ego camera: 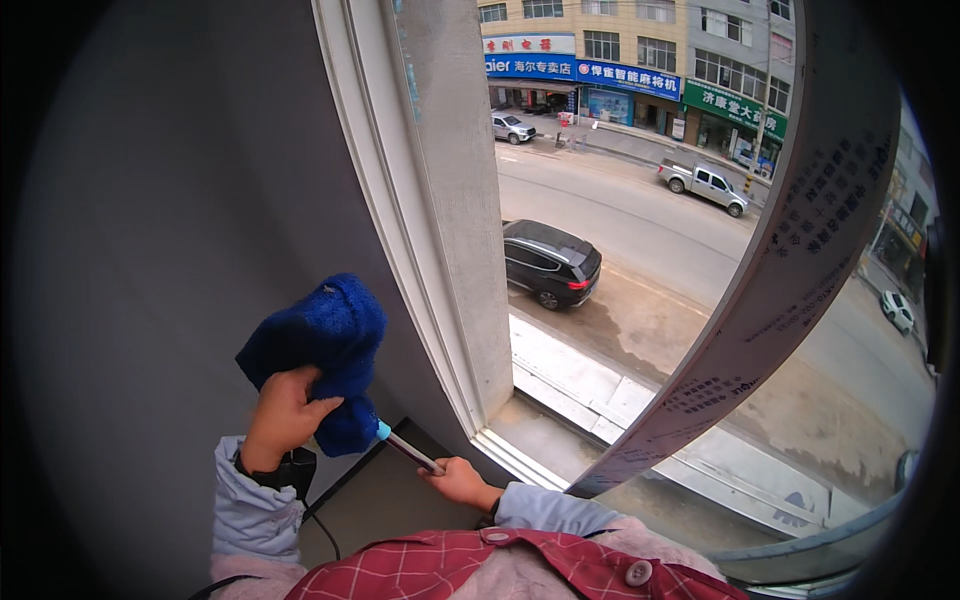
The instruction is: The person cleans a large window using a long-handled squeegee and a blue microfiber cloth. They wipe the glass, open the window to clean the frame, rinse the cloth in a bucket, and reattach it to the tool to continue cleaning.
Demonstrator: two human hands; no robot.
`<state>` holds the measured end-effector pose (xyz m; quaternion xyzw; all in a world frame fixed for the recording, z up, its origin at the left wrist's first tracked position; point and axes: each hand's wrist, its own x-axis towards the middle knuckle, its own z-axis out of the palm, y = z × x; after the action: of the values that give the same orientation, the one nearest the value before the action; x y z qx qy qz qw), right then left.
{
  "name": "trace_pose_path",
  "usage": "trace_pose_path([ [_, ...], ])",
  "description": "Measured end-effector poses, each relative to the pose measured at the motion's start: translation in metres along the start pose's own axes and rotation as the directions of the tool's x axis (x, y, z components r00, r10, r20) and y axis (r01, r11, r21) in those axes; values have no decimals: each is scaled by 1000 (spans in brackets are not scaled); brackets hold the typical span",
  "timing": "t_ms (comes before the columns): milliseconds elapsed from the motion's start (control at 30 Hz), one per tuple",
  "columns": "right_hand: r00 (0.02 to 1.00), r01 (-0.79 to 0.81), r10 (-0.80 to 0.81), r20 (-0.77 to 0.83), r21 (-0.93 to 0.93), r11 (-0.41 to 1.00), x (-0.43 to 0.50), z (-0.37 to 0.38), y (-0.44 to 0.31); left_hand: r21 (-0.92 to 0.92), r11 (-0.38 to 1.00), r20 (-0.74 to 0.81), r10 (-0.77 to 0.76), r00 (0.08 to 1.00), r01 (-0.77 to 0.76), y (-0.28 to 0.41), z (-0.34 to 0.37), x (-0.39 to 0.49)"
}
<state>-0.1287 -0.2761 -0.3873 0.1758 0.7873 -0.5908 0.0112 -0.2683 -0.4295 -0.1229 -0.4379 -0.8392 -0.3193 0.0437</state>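
Observation:
My left hand grips a thick blue microfibre cloth, its thumb and fingers pressed into the fabric. The cloth is bunched over the head end of a metal pole with a light-blue collar, and what lies under the cloth is hidden. Lower down and to the right, my right hand is closed around the pole. The cloth is in front of a dark grey wall, left of the window frame; whether it touches the wall, I cannot tell.
A white window frame runs down beside a bare concrete reveal. Right of the opening stands a frame member in printed protective film. A metal ledge lies outside, high above a street with parked vehicles. A black cable hangs below my left wrist.

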Motion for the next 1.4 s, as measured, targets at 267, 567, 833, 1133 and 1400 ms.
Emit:
trace_pose_path([
  [267, 998, -35, 35, 58, 1, 999, 5, 4, 7, 256, 966, -100, 70, 993, -42, 0, 14, 0],
  [567, 1000, -16, 17, 6, -27, 1000, 4, 7, 15, -299, 947, 36, -108, 993, 114, -18, 6, -3],
  [833, 999, 38, -38, -36, 19, 999, 9, 9, 18, -411, 886, -337, 69, 939, -212, 6, 20, -1],
  [1133, 996, -51, 51, -75, 6, 999, -14, -10, -2, -201, 979, -79, 19, 997, -35, -5, 13, -25],
  [1400, 993, -121, 120, -20, -59, 991, -15, -3, -8, -16, 998, -212, -55, 976, 53, 36, 97, -60],
])
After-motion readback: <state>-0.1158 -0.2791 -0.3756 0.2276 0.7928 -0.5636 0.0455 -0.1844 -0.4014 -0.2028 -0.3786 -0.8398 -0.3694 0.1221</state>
